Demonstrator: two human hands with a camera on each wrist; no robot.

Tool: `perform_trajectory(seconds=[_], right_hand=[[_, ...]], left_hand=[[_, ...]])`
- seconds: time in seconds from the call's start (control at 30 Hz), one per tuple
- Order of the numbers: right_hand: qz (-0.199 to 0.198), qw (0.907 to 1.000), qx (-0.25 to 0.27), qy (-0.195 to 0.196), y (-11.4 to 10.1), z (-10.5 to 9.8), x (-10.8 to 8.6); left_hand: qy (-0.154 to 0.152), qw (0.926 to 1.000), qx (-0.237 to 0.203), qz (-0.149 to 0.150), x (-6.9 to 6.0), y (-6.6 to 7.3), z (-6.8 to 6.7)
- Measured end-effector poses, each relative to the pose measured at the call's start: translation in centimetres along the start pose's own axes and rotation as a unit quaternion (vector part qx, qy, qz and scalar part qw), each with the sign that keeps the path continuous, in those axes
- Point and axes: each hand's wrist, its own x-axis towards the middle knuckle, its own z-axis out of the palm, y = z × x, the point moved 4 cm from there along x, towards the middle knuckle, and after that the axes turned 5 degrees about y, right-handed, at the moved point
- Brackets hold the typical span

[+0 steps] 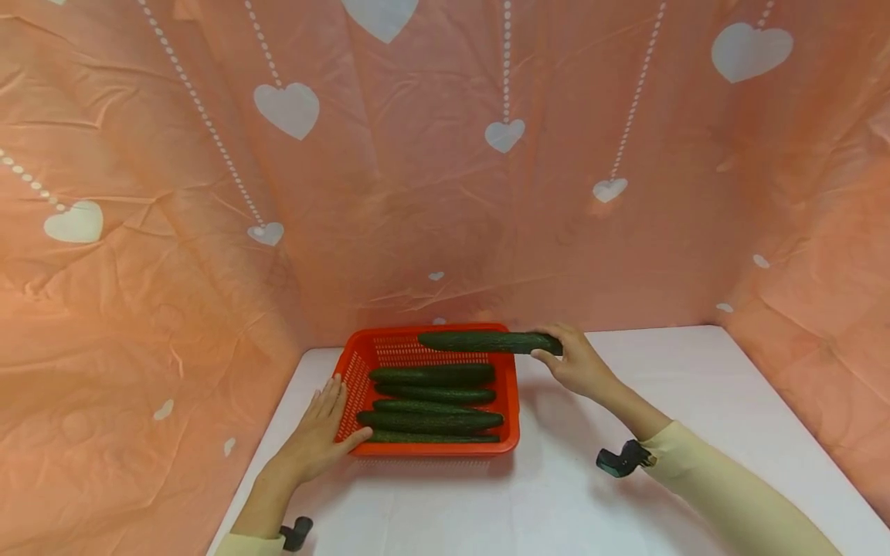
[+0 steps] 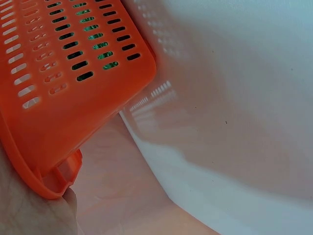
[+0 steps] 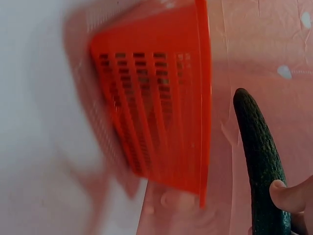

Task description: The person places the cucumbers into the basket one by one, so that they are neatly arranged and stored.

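Note:
My right hand (image 1: 575, 363) grips one end of a long dark green cucumber (image 1: 487, 342). The cucumber lies level above the far right part of a red plastic basket (image 1: 513, 401), its free end pointing left. In the right wrist view, the thumb (image 3: 288, 195) presses along the cucumber's side. My left hand (image 1: 316, 436) rests on the basket's near left corner, with straight fingers along the left side and the thumb at the front rim. Inside the basket, several more cucumbers (image 1: 431, 422) lie side by side, roughly parallel to the front rim.
The basket stands on a white table (image 1: 445, 510), near its back edge. A pink-orange sheet (image 1: 417, 193) with white hearts hangs behind the table and at both sides. A dark device (image 1: 626, 459) sits on the right wrist, and another (image 1: 297, 533) on the left.

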Motion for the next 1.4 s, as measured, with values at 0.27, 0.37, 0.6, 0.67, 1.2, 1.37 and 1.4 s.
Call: perform_trajectory(seconds=[0.27, 0.37, 0.6, 0.67, 1.2, 1.37, 1.4], right_hand=[[-0.010, 0.9997, 0.017, -0.015, -1.6, 3.2, 0.3], [-0.008, 0.9994, 0.022, -0.025, -2.3, 4.5, 0.3], [-0.013, 0.9985, 0.034, -0.042, -3.8, 6.9, 0.6], [-0.007, 0.9983, 0.036, -0.046, -3.9, 7.6, 0.7], [0.038, 0.9974, 0.005, -0.061, -5.0, 11.4, 1.3], [0.043, 0.9962, 0.004, -0.075, -5.4, 12.3, 1.5], [0.043, 0.9960, 0.001, -0.079, -5.4, 12.5, 1.5]], left_hand=[[-0.003, 1.0000, -0.004, 0.000, 0.2, 0.2, 0.1], [-0.004, 1.0000, -0.002, 0.000, 0.2, 0.2, 0.0], [-0.001, 1.0000, -0.004, 0.002, 0.2, 0.2, 0.1], [-0.001, 1.0000, -0.002, 0.002, 0.3, 0.2, 0.2], [-0.006, 1.0000, 0.003, -0.003, 0.4, 0.1, 0.2], [-0.006, 1.0000, 0.001, -0.003, 0.4, -0.1, 0.2], [-0.007, 1.0000, 0.002, -0.004, 0.4, -0.1, 0.3]])
